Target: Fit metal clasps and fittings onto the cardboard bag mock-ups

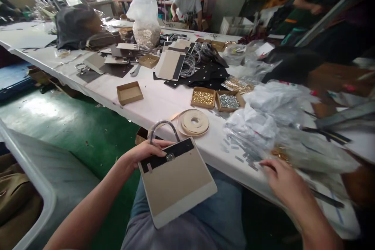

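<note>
My left hand [148, 151] is closed on the upper left edge of a beige bag panel [178, 183], its thumb on the front beside a small metal fitting [170, 157]. The panel has a black band along its top, a pale strip at its bottom and a wrapped loop handle [163, 123]. It tilts above my lap. At the table's near edge my right hand [283, 177] has its fingertips drawn together, close to loose flat metal strips [247, 156]. What those fingertips hold, if anything, is too small to make out.
On the white table [164, 105] are a roll of beige tape [195, 122], boxes of gold fittings [202, 98] and silver fittings [228, 101], and an empty cardboard box [129, 93]. Plastic bags [254, 125] lie right. A grey bin [55, 187] stands left. A co-worker [187, 4] sits opposite.
</note>
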Motion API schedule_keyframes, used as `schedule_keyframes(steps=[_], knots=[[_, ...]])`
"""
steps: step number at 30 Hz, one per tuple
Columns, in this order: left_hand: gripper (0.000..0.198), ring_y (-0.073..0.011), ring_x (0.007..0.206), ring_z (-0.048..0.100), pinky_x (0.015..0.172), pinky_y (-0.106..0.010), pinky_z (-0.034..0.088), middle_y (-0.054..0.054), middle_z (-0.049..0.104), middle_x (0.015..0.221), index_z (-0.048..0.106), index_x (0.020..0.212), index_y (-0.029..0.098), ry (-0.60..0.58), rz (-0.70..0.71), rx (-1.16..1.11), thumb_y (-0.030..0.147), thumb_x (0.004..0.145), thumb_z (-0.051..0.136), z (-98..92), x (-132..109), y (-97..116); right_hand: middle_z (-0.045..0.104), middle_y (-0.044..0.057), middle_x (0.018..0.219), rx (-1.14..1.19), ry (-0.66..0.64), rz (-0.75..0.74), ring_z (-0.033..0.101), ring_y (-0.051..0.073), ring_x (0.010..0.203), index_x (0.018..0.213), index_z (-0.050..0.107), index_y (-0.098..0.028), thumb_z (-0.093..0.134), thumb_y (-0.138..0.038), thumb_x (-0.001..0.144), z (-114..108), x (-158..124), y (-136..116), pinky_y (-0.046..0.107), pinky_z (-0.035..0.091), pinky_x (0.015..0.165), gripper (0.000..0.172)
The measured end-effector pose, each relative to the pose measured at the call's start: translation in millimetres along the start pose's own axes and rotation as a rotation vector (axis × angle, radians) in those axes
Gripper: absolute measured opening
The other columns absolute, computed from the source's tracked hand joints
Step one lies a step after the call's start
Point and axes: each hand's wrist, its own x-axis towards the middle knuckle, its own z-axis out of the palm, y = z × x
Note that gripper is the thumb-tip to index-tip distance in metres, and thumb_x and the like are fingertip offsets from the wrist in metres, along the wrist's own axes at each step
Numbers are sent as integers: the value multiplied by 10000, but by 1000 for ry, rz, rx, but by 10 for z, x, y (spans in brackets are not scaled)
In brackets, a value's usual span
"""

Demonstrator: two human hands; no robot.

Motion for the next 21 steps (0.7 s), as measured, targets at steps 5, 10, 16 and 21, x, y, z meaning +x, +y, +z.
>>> schedule_keyframes(steps=[5, 10, 16, 21], knots=[[749, -333, 1079, 849, 847, -341, 683, -152, 837, 1357, 752, 1543, 189, 22, -18, 42, 186, 805, 879, -90, -18, 154, 795, 143, 1237, 231, 99, -130, 755, 380, 1179, 1103, 751, -287, 573, -524, 1072, -298, 105, -672, 517, 564, 1062, 298], [744, -334, 1101, 843, 851, -329, 679, -151, 842, 1343, 780, 1504, 178, -55, -57, 33, 186, 768, 886, -119, 92, 162, 814, 70, 1072, 583, -29, -77, 796, 254, 898, 1368, 706, -276, 695, -537, 1076, -322, 101, -1593, 376, 664, 845, 392], [723, -300, 1039, 839, 819, -310, 663, -139, 851, 1310, 802, 1472, 189, -127, -58, 78, 217, 756, 898, 124, 509, 52, 788, 106, 1323, 826, -111, -58, 802, 253, 1026, 1272, 819, -264, 629, -547, 1118, -121, 117, -1935, 351, 705, 810, 375], [724, -292, 1065, 829, 855, -306, 654, -132, 842, 1328, 817, 1448, 201, -250, -52, 88, 226, 732, 918, 348, 1080, 157, 777, 117, 1456, 1020, -174, 113, 763, 331, 1252, 1456, 782, -266, 794, -617, 999, 14, 190, -1848, 417, 668, 1018, 577]])
